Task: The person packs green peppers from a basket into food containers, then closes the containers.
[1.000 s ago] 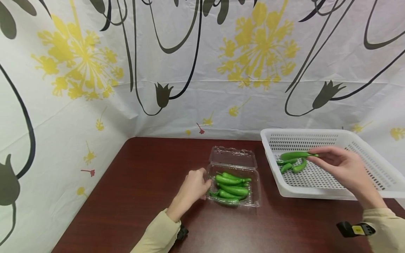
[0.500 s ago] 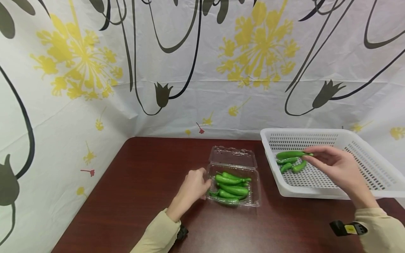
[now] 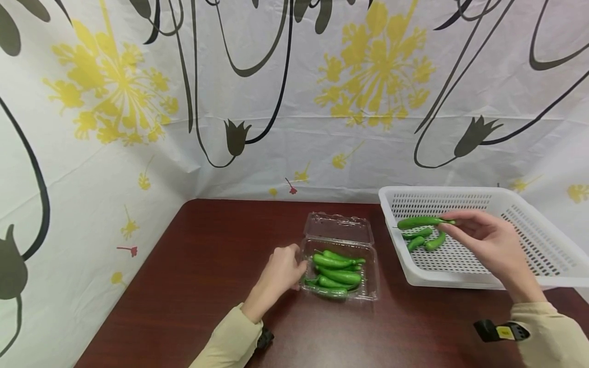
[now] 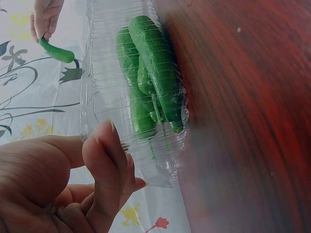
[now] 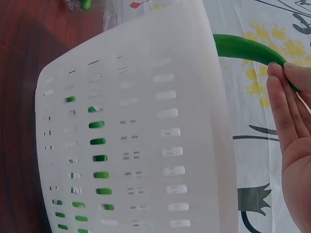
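My right hand (image 3: 494,245) pinches a long green chili pepper (image 3: 417,222) by its stem end, between thumb and fingertips. That pepper lies sideways over the left part of a white plastic basket (image 3: 453,279), above the rim in the right wrist view. Several green peppers (image 3: 416,242) rest on the basket's floor below it. At the middle of the table stands a clear plastic clamshell box (image 3: 371,276), its lid tipped back, with several more peppers (image 3: 339,276) inside. My left hand (image 3: 281,268) grips the box's left side, thumb and fingers at its wall (image 4: 87,97).
A dark red-brown wooden table (image 3: 221,266) carries both containers, the basket to the right of the box. A white cloth (image 3: 276,92) with yellow and dark plant prints hangs behind the table and along its left side.
My right hand has moved a little left with the pepper, whose tip now reaches near the basket's left rim. The left hand and the box have stayed in place.
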A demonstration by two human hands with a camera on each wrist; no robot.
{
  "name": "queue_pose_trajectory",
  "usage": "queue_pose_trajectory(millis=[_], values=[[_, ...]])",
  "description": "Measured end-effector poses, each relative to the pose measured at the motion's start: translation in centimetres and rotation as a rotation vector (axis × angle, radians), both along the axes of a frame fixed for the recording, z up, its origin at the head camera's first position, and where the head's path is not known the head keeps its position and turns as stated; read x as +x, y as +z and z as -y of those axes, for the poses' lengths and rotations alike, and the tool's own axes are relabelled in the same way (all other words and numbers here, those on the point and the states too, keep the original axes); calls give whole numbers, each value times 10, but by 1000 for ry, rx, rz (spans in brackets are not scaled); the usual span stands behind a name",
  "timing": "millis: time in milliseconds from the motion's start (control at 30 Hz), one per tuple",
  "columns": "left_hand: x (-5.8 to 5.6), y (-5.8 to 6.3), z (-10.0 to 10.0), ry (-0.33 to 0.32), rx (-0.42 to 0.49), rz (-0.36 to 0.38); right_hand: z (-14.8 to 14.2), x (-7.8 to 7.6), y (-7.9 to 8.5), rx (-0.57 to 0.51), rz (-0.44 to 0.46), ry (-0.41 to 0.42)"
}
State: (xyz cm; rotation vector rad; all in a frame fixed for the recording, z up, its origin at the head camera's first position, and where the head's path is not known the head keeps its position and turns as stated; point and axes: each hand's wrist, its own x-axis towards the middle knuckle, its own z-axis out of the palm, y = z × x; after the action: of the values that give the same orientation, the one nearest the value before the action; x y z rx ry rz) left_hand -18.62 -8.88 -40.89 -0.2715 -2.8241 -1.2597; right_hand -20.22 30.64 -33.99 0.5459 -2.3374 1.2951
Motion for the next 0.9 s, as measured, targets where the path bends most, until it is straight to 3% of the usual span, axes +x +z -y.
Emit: queue_pose_trajectory(millis=[367, 900], values=[[-1, -1, 0, -4, -22, -4, 11, -1, -2, -72, 22, 76], [-1, 0, 0, -3, -34, -15, 26, -6, -13, -184, -19, 228]])
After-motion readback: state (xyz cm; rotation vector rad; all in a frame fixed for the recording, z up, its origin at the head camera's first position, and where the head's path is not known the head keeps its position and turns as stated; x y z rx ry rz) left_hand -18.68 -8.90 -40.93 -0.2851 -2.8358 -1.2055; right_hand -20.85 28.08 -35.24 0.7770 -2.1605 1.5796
